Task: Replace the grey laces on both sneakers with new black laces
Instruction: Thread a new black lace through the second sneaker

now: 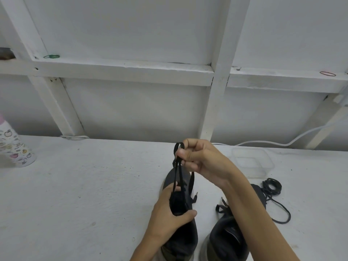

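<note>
Two dark, low-cut sneakers stand side by side on the white bench (94, 185) at 6 o'clock. Each has its long axis on the 6-to-12 line with the toe toward 12 o'clock.

The left sneaker (185, 240) is held by the left hand (169, 217), with fingers and thumb curled round its tongue and collar. The right hand (203, 161), directly above the toe, has its fingers clamped on a loop of flat black lace (178, 178) drawn taut up from the eyelets.

The right sneaker (224, 240) lies partly under the right forearm, its lace ends loose at the tongue. A coiled dark lace (273, 186) lies at 3 o'clock of it, just beside a clear tub (252, 162). A bottle (15, 147) printed with fruit drawings stands at 9 o'clock.
</note>
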